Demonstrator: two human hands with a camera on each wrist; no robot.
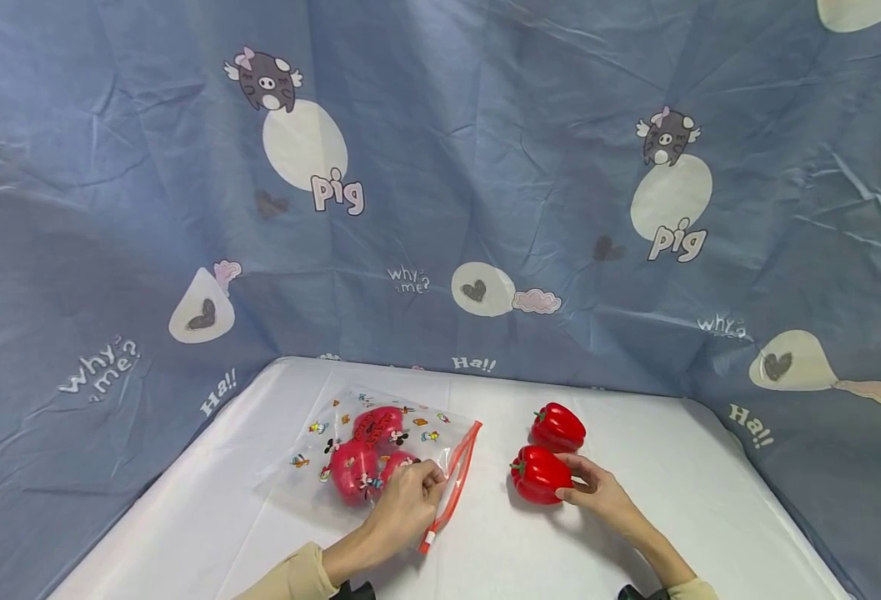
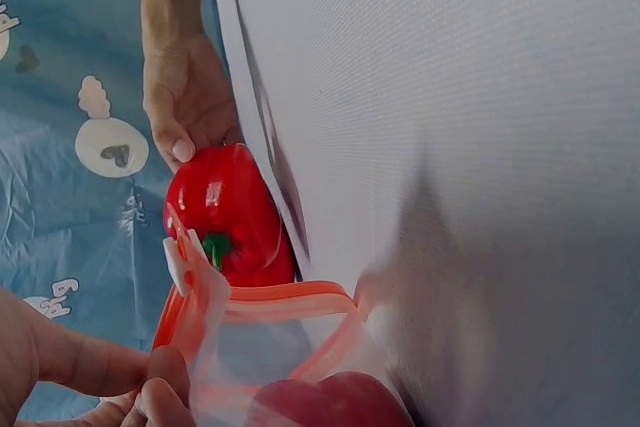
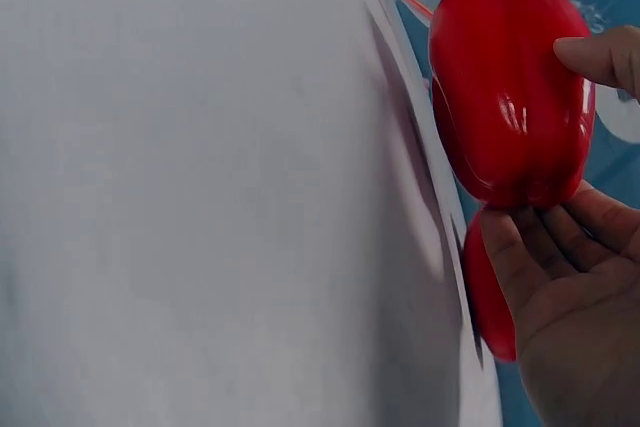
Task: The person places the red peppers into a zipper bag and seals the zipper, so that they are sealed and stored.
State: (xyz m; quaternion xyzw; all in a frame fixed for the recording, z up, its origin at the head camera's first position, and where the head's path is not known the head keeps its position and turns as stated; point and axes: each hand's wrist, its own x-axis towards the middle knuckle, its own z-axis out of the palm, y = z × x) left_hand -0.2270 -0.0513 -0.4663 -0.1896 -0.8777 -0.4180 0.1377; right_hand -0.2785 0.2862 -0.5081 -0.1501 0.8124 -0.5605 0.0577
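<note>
A clear zip bag [image 1: 425, 400] with cartoon prints and a red-orange zip edge [image 1: 473, 442] lies on the left of the table, with three red bell peppers [image 1: 353, 471] inside. My left hand [image 1: 404, 506] pinches the bag near its mouth; in the left wrist view the bag mouth [image 2: 290, 292] gapes. My right hand [image 1: 598, 490] holds a glossy red bell pepper [image 1: 539, 477] from its right end, thumb on one side and fingers at the other. The green stem [image 2: 217, 247] points toward the bag. Another red bell pepper [image 1: 560, 429] sits just behind the held one.
A white cloth [image 1: 485, 550] covers the table. Blue printed fabric [image 1: 440, 208] hangs behind it and along both sides. Dark straps [image 1: 638, 593] circle both wrists.
</note>
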